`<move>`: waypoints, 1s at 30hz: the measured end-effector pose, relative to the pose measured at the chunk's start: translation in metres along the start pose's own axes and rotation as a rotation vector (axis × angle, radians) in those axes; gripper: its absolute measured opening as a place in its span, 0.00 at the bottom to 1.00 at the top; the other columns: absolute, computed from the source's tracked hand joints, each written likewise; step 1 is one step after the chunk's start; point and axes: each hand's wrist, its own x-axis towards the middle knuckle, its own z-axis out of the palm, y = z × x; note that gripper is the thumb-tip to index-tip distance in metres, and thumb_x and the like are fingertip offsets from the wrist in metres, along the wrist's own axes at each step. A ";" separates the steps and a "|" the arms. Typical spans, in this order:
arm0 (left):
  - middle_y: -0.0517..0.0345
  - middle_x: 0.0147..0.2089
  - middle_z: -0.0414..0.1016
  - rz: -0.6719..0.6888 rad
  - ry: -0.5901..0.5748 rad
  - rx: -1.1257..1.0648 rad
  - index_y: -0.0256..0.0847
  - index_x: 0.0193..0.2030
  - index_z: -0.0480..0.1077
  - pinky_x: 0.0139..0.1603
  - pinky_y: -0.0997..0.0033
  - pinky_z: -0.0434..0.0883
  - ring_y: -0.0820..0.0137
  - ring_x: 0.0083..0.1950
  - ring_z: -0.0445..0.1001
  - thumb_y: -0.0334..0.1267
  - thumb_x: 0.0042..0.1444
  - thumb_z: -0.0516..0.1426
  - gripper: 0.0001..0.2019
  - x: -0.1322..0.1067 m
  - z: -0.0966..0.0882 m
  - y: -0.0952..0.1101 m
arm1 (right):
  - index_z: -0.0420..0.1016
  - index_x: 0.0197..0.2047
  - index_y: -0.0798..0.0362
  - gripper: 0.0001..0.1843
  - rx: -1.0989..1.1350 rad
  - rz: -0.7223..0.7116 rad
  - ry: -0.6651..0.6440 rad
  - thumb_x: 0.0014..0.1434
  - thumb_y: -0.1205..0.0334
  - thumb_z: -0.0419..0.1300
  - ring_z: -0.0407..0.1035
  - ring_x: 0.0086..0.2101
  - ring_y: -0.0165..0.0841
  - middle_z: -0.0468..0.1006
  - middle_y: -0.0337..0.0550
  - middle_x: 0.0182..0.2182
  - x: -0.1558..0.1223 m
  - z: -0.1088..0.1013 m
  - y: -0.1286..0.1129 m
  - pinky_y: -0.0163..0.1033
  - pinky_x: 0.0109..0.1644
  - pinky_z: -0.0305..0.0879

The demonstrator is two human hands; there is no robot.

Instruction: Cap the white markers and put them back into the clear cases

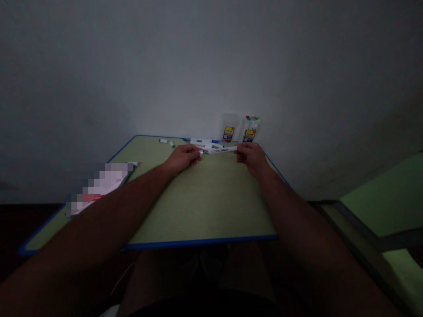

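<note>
Table (211, 211), blue-edged, nearest. Pen (223, 150), one, nearly level above the table's far half: barrel pinched in right hand (250, 158), cap (201, 152) pinched in left hand (182, 158); whether seated, cannot tell. Aligning both straight should suit best. Beyond: loose pens (206, 141); far right, two clear boxes (229, 132).
</note>
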 end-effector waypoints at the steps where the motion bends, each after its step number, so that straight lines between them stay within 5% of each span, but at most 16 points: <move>1: 0.55 0.27 0.74 -0.001 0.004 -0.002 0.37 0.34 0.77 0.24 0.73 0.60 0.76 0.23 0.64 0.31 0.53 0.59 0.04 0.000 0.000 0.000 | 0.74 0.32 0.56 0.04 0.000 0.002 -0.002 0.52 0.67 0.64 0.67 0.19 0.26 0.77 0.40 0.23 0.000 0.000 0.000 0.33 0.23 0.66; 30: 0.55 0.30 0.76 0.033 -0.060 0.081 0.35 0.39 0.77 0.23 0.75 0.60 0.76 0.23 0.65 0.33 0.54 0.58 0.08 0.002 -0.001 -0.004 | 0.76 0.32 0.57 0.08 -0.015 -0.018 -0.132 0.47 0.64 0.68 0.66 0.21 0.27 0.78 0.42 0.25 0.002 -0.002 0.007 0.35 0.24 0.65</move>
